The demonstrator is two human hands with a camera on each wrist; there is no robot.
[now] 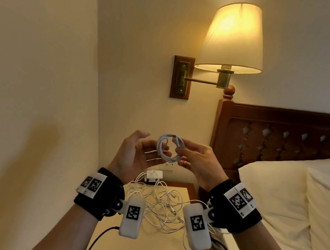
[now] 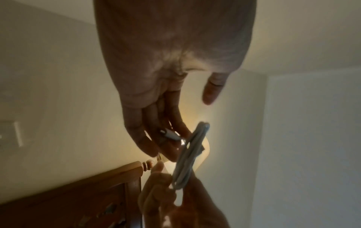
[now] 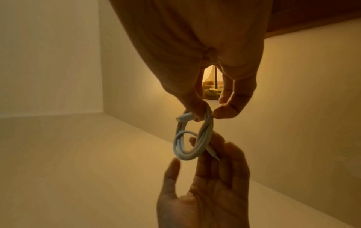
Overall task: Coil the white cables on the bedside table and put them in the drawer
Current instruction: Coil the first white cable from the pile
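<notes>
A white cable wound into a small coil [image 1: 169, 147] hangs in the air above the bedside table [image 1: 145, 247]. My right hand [image 1: 180, 146] pinches the coil's right side between thumb and forefinger [image 3: 210, 115]. My left hand [image 1: 157, 144] is open beside the coil, straight fingers under its lower edge. In the right wrist view a plug end [image 3: 213, 154] lies against those fingers. A tangle of loose white cables [image 1: 162, 203] and a white charger block [image 1: 153, 175] lie on the table below. The drawer is out of view.
A lit wall lamp [image 1: 233, 37] hangs above and behind the hands. The wooden headboard [image 1: 283, 135] and pillows [image 1: 276, 190] are close on the right, and a wall stands on the left. A dark cord [image 1: 100, 239] runs from my left wrist.
</notes>
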